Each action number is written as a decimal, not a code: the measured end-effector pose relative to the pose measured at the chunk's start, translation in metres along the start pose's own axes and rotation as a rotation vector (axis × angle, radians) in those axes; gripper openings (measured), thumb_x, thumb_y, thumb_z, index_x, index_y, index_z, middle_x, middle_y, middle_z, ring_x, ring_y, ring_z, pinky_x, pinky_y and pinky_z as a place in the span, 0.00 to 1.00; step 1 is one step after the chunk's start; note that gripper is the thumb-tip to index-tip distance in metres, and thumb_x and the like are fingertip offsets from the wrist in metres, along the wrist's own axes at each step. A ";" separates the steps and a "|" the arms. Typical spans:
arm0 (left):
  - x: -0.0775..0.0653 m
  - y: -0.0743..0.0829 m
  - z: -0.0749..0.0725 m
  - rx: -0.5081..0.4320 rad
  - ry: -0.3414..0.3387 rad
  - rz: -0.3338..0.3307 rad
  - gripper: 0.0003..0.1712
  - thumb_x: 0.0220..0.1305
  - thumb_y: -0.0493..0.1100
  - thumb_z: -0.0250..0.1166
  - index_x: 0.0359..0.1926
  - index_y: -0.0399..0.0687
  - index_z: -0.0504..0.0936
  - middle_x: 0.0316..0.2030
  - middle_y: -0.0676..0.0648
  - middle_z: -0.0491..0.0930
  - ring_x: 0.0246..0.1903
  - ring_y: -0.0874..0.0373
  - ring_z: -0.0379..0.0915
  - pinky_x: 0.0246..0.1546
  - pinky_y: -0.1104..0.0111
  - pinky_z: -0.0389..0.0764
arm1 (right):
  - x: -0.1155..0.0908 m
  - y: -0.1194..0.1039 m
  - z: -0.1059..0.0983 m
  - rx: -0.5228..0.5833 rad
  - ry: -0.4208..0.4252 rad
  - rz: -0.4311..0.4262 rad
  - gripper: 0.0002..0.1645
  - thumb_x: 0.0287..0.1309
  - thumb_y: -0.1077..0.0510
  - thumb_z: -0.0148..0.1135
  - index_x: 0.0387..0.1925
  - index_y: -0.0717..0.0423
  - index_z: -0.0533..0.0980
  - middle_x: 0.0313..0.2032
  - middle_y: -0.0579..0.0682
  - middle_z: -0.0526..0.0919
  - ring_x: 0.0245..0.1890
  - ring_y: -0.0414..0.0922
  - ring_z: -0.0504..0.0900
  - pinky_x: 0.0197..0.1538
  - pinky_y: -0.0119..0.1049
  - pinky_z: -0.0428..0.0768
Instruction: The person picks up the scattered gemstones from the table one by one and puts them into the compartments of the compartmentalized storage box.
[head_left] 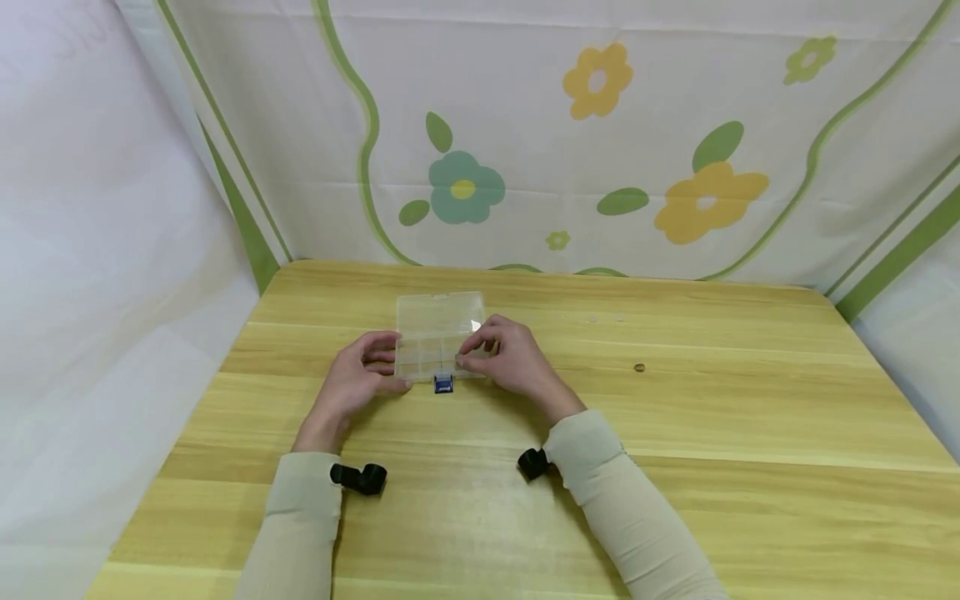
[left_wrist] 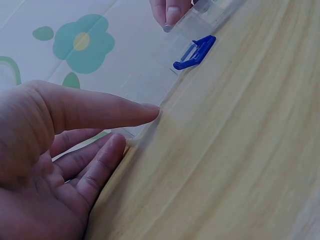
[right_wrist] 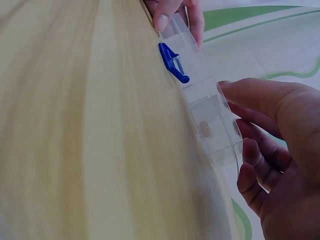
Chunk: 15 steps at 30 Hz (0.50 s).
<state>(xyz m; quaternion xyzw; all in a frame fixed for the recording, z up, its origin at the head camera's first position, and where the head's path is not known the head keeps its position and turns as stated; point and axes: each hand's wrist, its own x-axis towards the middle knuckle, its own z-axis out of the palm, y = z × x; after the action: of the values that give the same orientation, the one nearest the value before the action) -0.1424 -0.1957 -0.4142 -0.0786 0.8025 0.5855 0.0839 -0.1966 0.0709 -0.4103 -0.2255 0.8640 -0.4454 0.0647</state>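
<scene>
A clear plastic compartment box (head_left: 431, 354) lies on the table with its lid raised at the back and a blue latch (head_left: 443, 384) hanging at its front. My left hand (head_left: 355, 372) holds the box's left end, thumb at the front corner and fingers around the side. Over the right compartments, my right hand (head_left: 510, 354) pinches a small grey piece (left_wrist: 168, 28) between thumb and fingertips; its kind cannot be told. A small oval pale thing (right_wrist: 205, 129) shows in a compartment at the box's right end.
A small brown ring (head_left: 639, 367) lies on the wooden table (head_left: 720, 408) to the right. Two tiny clear pieces (head_left: 619, 317) are farther back. A flower-printed cloth (head_left: 540, 167) hangs behind the table.
</scene>
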 end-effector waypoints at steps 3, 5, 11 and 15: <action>0.000 0.000 0.001 0.000 0.001 -0.003 0.46 0.56 0.29 0.80 0.75 0.48 0.74 0.69 0.38 0.75 0.63 0.45 0.75 0.67 0.54 0.77 | 0.000 0.000 0.000 -0.006 -0.001 0.008 0.02 0.63 0.52 0.79 0.37 0.43 0.91 0.40 0.45 0.82 0.37 0.45 0.77 0.41 0.37 0.79; -0.001 0.000 0.001 -0.001 0.001 0.001 0.46 0.56 0.29 0.80 0.75 0.47 0.73 0.70 0.37 0.75 0.63 0.44 0.75 0.68 0.54 0.77 | 0.000 -0.001 0.001 -0.008 0.000 0.012 0.03 0.62 0.52 0.79 0.37 0.43 0.91 0.40 0.45 0.82 0.37 0.45 0.77 0.41 0.38 0.79; -0.001 -0.001 0.001 -0.013 0.003 0.005 0.48 0.56 0.29 0.80 0.76 0.47 0.72 0.70 0.36 0.74 0.63 0.43 0.75 0.67 0.53 0.76 | 0.000 -0.001 0.001 -0.009 0.003 0.014 0.03 0.62 0.54 0.79 0.37 0.45 0.91 0.39 0.45 0.82 0.38 0.45 0.77 0.41 0.38 0.78; 0.000 -0.001 0.001 -0.009 0.003 0.004 0.47 0.56 0.29 0.80 0.76 0.47 0.73 0.70 0.37 0.75 0.63 0.44 0.75 0.67 0.54 0.76 | 0.000 -0.002 0.001 -0.012 0.004 0.022 0.03 0.63 0.54 0.79 0.38 0.45 0.91 0.39 0.45 0.82 0.38 0.45 0.77 0.41 0.38 0.78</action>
<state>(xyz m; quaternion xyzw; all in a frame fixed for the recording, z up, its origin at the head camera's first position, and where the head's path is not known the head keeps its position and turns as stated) -0.1419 -0.1949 -0.4158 -0.0784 0.8002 0.5890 0.0814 -0.1957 0.0695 -0.4093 -0.2154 0.8692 -0.4400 0.0667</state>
